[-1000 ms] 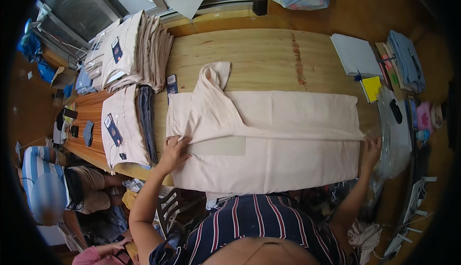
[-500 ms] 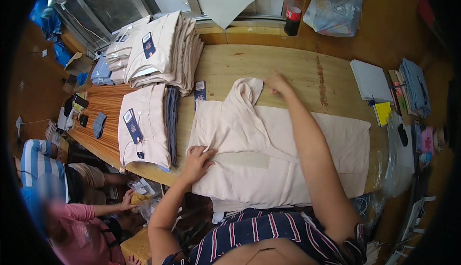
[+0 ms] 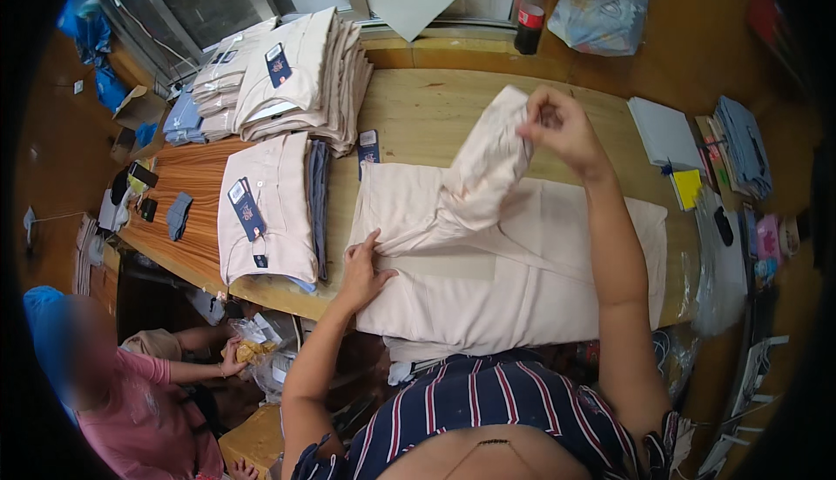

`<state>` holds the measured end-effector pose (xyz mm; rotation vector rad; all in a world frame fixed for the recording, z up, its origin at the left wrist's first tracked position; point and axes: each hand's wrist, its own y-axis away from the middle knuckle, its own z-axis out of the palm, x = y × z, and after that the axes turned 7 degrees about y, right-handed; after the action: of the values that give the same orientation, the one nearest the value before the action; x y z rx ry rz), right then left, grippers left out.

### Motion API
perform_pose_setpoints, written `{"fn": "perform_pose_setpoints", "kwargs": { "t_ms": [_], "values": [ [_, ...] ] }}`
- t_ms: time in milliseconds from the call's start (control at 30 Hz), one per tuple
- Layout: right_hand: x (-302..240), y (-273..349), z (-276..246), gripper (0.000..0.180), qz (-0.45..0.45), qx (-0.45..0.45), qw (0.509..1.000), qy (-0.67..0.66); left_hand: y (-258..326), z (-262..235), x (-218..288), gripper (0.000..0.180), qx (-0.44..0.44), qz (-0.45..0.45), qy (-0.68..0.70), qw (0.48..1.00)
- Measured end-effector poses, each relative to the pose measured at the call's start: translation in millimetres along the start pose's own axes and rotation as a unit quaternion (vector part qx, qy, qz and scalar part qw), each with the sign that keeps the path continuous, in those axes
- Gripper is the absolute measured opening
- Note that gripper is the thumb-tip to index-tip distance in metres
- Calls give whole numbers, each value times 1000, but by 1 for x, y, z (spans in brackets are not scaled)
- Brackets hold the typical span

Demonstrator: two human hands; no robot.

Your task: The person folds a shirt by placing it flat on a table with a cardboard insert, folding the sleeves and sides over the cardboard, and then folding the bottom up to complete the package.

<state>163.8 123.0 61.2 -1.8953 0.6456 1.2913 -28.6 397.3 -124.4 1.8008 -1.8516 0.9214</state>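
Observation:
A cream shirt (image 3: pixel 557 293) lies spread across the table in front of me, partly folded, with a flat beige card (image 3: pixel 457 265) showing between its layers. My right hand (image 3: pixel 562 130) pinches the end of one sleeve (image 3: pixel 492 145) and holds it up above the cloth, so the sleeve slants and bunches toward the body of the shirt. At the shirt's left edge, my left hand (image 3: pixel 366 273) rests on the fabric, thumb and forefinger apart. A dark blue hang tag (image 3: pixel 368 151) lies just beyond the shirt's far left corner.
Left of the shirt stand a small pile of folded shirts (image 3: pixel 266 236) and a taller stack (image 3: pixel 300 88). A white stack of sheets (image 3: pixel 666 142) and folded blue clothes (image 3: pixel 740 145) lie right. A cola bottle (image 3: pixel 529 19) stands behind. A co-worker (image 3: pixel 139 393) is at lower left.
My right hand has taken the sleeve end and lifted it up and to the right. My left hand stays at the left edge, its fingers more spread. A striped-sleeved person has left view.

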Motion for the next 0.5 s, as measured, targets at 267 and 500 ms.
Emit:
{"fn": "perform_pose_setpoints", "kwargs": {
  "t_ms": [267,500],
  "values": [
    [-61,141,147,25,-168,-307,937,-8,-22,-11,2,85,-106,19,-15,994],
    [-1,144,50,19,90,181,973,-116,-63,-49,9,90,-233,-8,-152,960]
  ]
}}
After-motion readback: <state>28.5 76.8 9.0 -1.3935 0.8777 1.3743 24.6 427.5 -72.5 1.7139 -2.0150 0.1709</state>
